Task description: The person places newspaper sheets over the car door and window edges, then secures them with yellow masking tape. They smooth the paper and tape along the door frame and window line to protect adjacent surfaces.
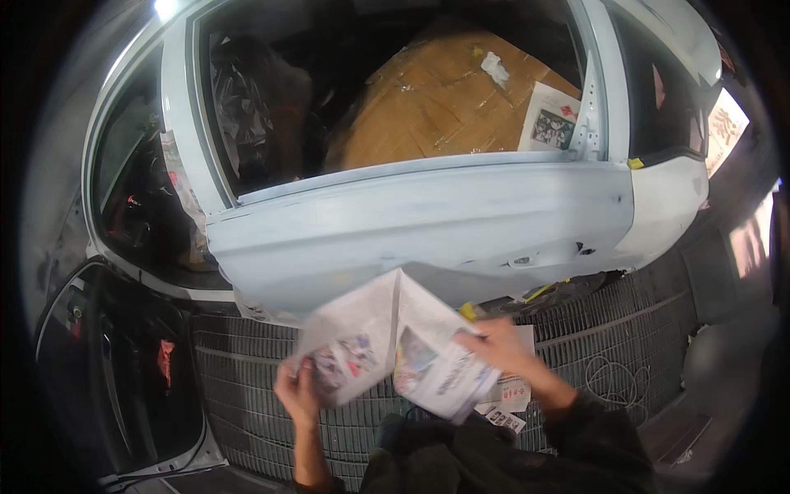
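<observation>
A sheet of newspaper (374,309), creased down its middle, hangs between my two hands in front of the car door. My left hand (298,392) grips its lower left edge, thumb on top. At its right side my right hand (498,344) holds the other half, with the fingers lying over the print and slightly blurred. The pale grey-blue car door (420,218) stands just beyond the paper, its window opening without glass. Small dark holes show on the panel at the right, near the handle recess (522,261).
Brown masking paper (457,107) covers part of the car's inside, with another newspaper sheet (550,119) there. Floor grating (255,412) runs below the car. More newspaper (517,393) and a coiled thin cord (613,377) lie on it. An opened black-lined door (123,370) is at the left.
</observation>
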A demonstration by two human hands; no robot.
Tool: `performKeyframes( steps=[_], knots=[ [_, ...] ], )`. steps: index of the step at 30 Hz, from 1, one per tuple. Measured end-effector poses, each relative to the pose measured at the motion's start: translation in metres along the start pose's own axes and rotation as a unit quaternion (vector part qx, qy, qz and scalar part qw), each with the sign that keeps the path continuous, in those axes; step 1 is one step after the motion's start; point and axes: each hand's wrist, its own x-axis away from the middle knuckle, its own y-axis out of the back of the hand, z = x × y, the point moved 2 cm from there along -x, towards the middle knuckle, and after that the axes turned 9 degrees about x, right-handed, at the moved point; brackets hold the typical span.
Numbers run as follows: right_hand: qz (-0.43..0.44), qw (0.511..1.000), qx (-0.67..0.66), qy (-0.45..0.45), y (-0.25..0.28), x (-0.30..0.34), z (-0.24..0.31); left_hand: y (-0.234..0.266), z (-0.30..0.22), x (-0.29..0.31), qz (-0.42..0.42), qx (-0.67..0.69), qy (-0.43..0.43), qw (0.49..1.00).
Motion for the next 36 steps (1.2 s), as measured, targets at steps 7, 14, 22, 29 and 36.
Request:
performKeyframes(
  steps=[7, 14, 22, 29, 36],
  knots=[
    [-0.131, 0.916, 0.353, 0.137, 0.165, -0.060, -0.011, 0.024, 0.022, -0.126, 0.086, 0.088, 0.073, 0.990],
    [-0.265, 0.815, 0.492, 0.155, 0.196, -0.133, -0.003, -0.054, 0.026, -0.192, 0.082, 0.181, 0.142, 0.970],
    [-0.197, 0.956, -0.130, 0.176, 0.096, -0.129, 0.070, -0.073, 0.043, -0.197, 0.023, 0.210, 0.160, 0.964],
    [0.155, 0.890, -0.426, 0.053, 0.010, -0.215, 0.074, -0.063, 0.047, -0.202, 0.003, 0.267, 0.176, 0.947],
    [0.191, 0.875, -0.438, 0.077, 0.012, -0.228, 0.057, -0.027, 0.056, -0.221, 0.069, 0.055, 0.104, 0.991]
  ],
)
